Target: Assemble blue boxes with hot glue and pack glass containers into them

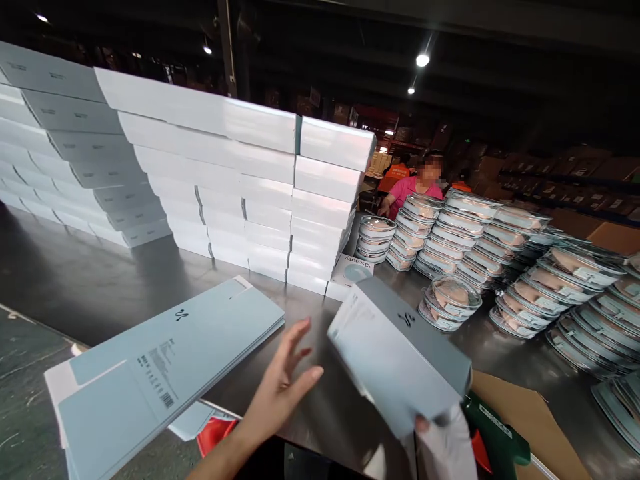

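Observation:
My left hand [285, 383] is held over the metal table's near edge, its fingers apart and nothing in them. To its left lies a stack of flat, unfolded light-blue cartons [200, 340] with a black logo and printed text. Right of that hand a light-blue box [395, 360], formed and tilted, is gripped at its lower end by my right hand [423, 424]. Only a fingertip of the right hand shows clearly; white material [447, 447] covers the area below it. The box is slightly blurred.
Stacked white boxes [260, 167] form a wall behind, with a small printed box [353, 270] at its foot. Piles of clear-lidded round packs [455, 293] fill the right side. A green tool [495, 427] lies by brown cardboard [535, 413]. A person in pink [407, 190] is behind.

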{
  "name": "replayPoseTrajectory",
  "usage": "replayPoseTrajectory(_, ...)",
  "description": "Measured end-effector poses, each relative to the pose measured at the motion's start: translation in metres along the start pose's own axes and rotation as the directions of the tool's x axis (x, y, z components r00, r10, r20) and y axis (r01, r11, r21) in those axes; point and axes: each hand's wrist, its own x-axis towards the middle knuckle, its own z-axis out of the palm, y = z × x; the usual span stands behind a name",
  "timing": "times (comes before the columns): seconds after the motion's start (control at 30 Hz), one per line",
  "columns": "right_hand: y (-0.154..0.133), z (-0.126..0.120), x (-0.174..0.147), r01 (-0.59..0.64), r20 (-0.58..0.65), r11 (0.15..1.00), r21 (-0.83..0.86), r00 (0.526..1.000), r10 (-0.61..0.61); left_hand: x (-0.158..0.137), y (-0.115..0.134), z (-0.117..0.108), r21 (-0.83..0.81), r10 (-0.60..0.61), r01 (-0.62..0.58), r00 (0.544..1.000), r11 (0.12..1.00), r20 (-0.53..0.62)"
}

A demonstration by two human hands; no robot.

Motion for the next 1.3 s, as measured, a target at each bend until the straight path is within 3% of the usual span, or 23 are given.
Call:
replayPoseTrajectory(0.1,0.003,0.007,0.065,0.002,-0.074,0.963,-0.271,0.997,-0.022,0.014,0.018,-0.046,0.237,0.088,-0.074,0.995,0.969,-0.048)
replayPoseTrajectory(0.23,0.009,0.045,0.158,0.157,0.069,0.841,-0.518,0.988,-0.142,0.028,0.032,-0.107,0.585,0.201,-0.109,0.975,0.804,-0.095)
replayPoseTrajectory(0.3,0.012,0.071,0.186,0.217,0.144,0.78,-0.587,0.976,-0.164,0.031,0.032,-0.131,0.685,0.202,-0.064,0.972,0.726,-0.123)
replayPoseTrajectory(0.4,0.014,0.105,0.202,0.278,0.22,0.715,-0.641,0.959,-0.176,0.036,0.031,-0.159,0.816,0.138,0.045,0.979,0.576,-0.152)
replayPoseTrajectory(0.53,0.017,0.122,0.196,0.31,0.284,0.682,-0.662,0.946,-0.154,0.056,0.028,-0.196,0.927,-0.005,0.2,0.978,0.318,-0.209)
replayPoseTrajectory(0.7,0.001,0.092,0.162,0.348,0.286,0.727,-0.593,0.934,-0.213,0.085,0.012,-0.234,0.94,-0.18,0.311,0.941,0.141,-0.285)
replayPoseTrajectory(0.77,-0.015,0.069,0.136,0.423,0.301,0.746,-0.515,0.904,-0.304,0.087,0.013,-0.236,0.945,-0.201,0.316,0.934,0.083,-0.294)
replayPoseTrajectory(0.83,-0.036,0.047,0.108,0.507,0.298,0.741,-0.44,0.861,-0.412,0.081,0.026,-0.229,0.957,-0.14,0.29,0.948,0.024,-0.284)
replayPoseTrajectory(0.93,-0.071,0.027,0.072,0.597,0.199,0.605,-0.527,0.779,-0.595,0.065,0.062,-0.204,0.968,0.001,0.246,0.969,-0.053,-0.246)
replayPoseTrajectory(1.0,-0.092,0.026,0.056,0.59,0.135,0.496,-0.637,0.719,-0.682,0.058,0.083,-0.187,0.975,0.119,0.214,0.971,-0.052,-0.207)
replayPoseTrajectory(1.03,-0.1,0.028,0.051,0.585,0.119,0.481,-0.653,0.706,-0.698,0.058,0.089,-0.181,0.983,0.181,0.183,0.968,-0.029,-0.175)
replayPoseTrajectory(1.13,-0.113,0.038,0.04,0.589,0.081,0.616,-0.524,0.754,-0.652,0.068,0.085,-0.173,0.996,0.22,0.079,0.972,0.033,-0.084)
replayPoseTrajectory(1.2,-0.114,0.041,0.033,0.565,0.087,0.723,-0.397,0.807,-0.584,0.075,0.069,-0.175,0.996,0.184,0.064,0.98,0.054,-0.073)
replayPoseTrajectory(1.3,-0.109,0.037,0.022,0.534,0.127,0.802,-0.268,0.845,-0.52,0.077,0.047,-0.183,0.993,0.182,0.073,0.979,0.088,-0.088)
